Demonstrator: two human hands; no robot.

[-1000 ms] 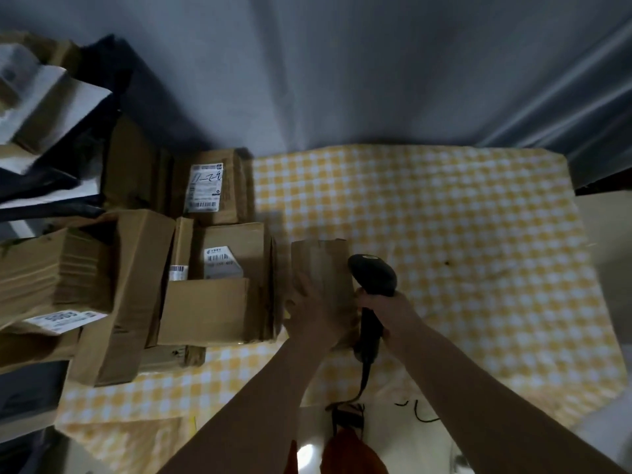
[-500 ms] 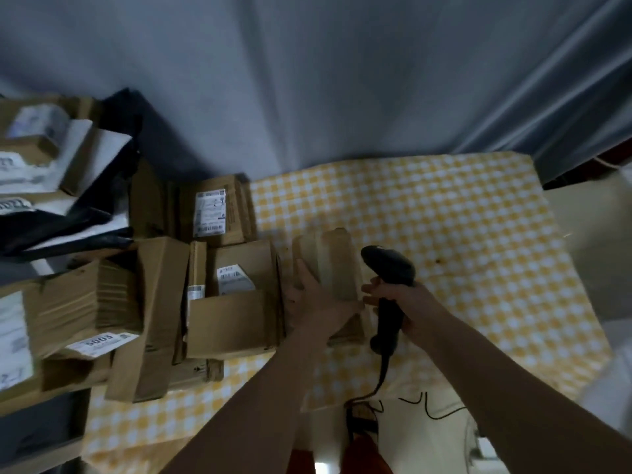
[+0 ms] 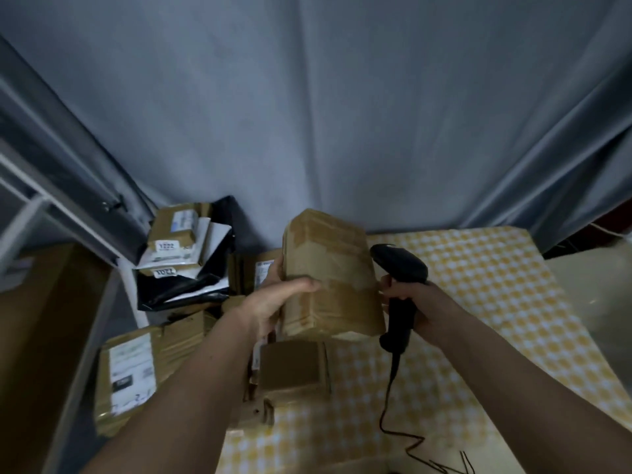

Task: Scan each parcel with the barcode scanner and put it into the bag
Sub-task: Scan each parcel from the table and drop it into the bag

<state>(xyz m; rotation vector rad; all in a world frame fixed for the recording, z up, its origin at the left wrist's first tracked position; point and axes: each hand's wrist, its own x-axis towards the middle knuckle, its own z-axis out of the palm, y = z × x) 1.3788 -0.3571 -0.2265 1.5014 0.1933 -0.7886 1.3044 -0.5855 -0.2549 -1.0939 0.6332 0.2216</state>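
Since half a second ago you have lifted the taped cardboard parcel point(image 3: 330, 273) off the worktop point(image 3: 506, 302); it is now hanging in the air, tilted, in front of the grey curtain point(image 3: 342, 114). Your left hand point(image 3: 273, 299) is gripping the parcel's left side, thumb lying across its near face and fingers curling round the far edge. Your right hand point(image 3: 407, 295) is wrapping its fingers tightly round the handle of the black barcode scanner point(image 3: 400, 292), just beside the parcel's right edge, with the scanner head pointing up and left. The scanner's cable point(image 3: 393, 398) is trailing down across the yellow checked cloth point(image 3: 478, 336) towards the near edge.

Below your left wrist, more cardboard parcels point(image 3: 294, 369) are lying on the left part of the worktop, one with a white label point(image 3: 131, 371) facing up. Further left and far, black and white mailers point(image 3: 184, 268) are sitting in a pile, with a small box on top. No bag can be picked out for certain.
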